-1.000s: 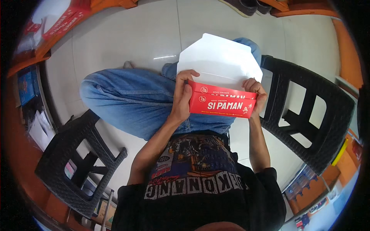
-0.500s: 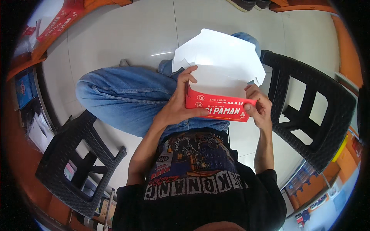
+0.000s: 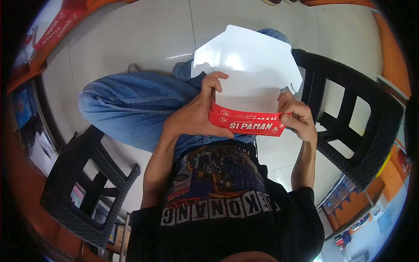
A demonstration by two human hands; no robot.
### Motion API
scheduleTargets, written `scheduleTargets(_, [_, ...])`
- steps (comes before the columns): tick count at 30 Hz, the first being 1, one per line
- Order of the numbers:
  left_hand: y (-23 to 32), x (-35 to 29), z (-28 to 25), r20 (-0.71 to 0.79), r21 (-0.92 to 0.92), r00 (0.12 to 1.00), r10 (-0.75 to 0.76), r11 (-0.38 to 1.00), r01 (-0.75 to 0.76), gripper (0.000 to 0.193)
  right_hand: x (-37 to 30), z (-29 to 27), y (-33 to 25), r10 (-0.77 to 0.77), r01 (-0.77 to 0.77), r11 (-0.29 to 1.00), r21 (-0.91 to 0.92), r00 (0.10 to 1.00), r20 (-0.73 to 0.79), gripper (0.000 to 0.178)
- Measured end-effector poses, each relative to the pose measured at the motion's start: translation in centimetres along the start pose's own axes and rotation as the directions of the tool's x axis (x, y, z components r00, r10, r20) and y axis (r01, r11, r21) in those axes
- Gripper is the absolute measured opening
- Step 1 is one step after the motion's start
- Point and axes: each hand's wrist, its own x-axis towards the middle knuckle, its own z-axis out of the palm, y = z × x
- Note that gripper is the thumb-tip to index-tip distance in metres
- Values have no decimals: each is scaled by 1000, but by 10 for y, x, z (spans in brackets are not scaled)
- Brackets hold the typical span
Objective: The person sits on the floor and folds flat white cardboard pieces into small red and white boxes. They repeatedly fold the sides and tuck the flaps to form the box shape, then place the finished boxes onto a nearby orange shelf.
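A partly folded cardboard food box, white inside and red with white print outside, is held above my lap. Its wide white lid flap stands open toward the far side. My left hand grips the box's left end, thumb along the red front panel and fingers curled over the side wall. At the right front corner my right hand pinches the red panel between thumb and fingers. Two red layers show at the front, one just behind the other. The box's underside is hidden.
Black plastic stools stand on both sides, a left stool and a right stool. More red printed cardboard lies on an orange shelf at the far left. Large bottles stand at the lower right. Pale floor tiles stretch ahead.
My right thumb has shifted up to the top edge of the red front panel's right corner. The box stays in both hands, its lid flap now slightly higher in view.
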Motion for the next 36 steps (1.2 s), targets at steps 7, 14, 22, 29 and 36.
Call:
scheduleTargets(7, [39,-6,-5,-264,400,944,-196,869,292,73,2,2,13,-75,38,988,-151,966,-247,13])
scheduleTargets(14, [15,33,-16,-202,363,946,254,916,-169,33,10,50,14,56,149,963,223,700,-712,33])
scheduleTargets(22, [-21,29,33,-551,-113,821,149,962,-250,23,0,85,43,-94,293,954,67,502,-860,35])
scheduleTargets(29, [-25,22,51,-657,-224,752,51,939,-260,29,0,81,52,-182,311,950,-5,542,-820,36])
scheduleTargets(36, [-35,23,43,-514,-226,845,148,927,-300,29,5,60,22,-41,139,986,90,730,-682,56])
